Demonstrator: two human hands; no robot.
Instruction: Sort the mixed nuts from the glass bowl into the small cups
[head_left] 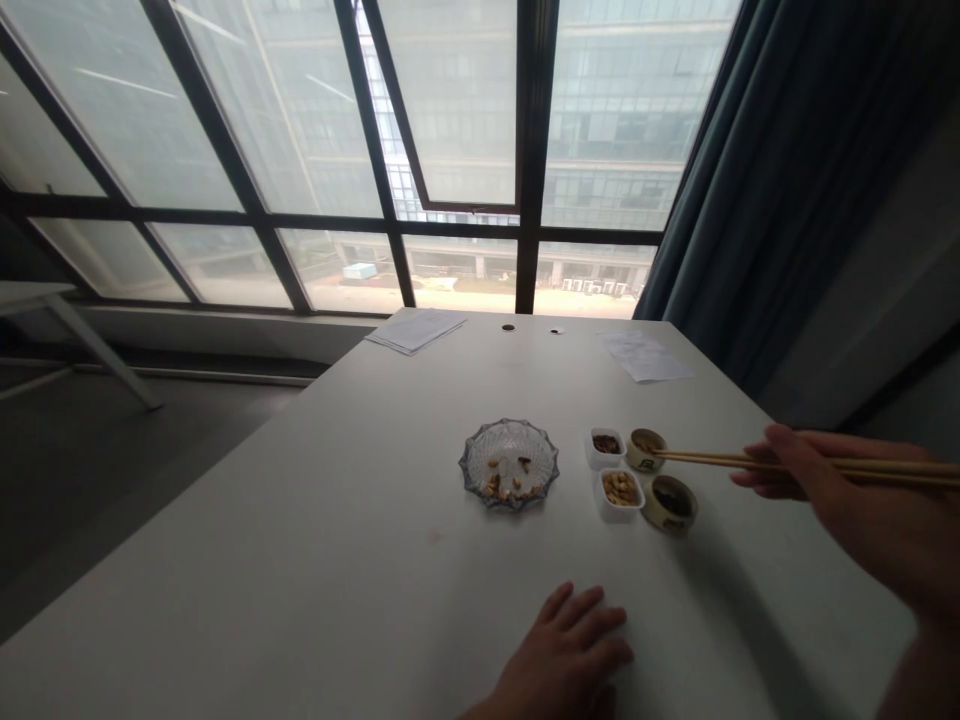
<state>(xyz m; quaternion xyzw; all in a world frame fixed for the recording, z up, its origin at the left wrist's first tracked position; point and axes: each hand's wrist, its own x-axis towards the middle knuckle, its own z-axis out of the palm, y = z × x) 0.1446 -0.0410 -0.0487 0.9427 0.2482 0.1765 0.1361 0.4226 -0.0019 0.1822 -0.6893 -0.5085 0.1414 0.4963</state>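
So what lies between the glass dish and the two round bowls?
In the head view, a far square tub of dark pieces and a near square tub of yellowish pieces stand there.

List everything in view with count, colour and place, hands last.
Table: one, white, centre
Glass bowl: one, clear, mid-table
Plastic tubs: two, translucent white, right of bowl
Round pots: two, beige, right of tubs
Small pieces: many, tan and brown, in bowl and tubs
Chopsticks: two, light brown, tips at farther pot
Paper stack: one, white, table's far left
Loose paper: count unclear, white, table's far right
Second table: one, white, left edge
Curtain: one, blue-grey, right
Windows: several, dark-framed, background
Left hand: one, bare, on table, bottom
Right hand: one, bare, right, holding chopsticks
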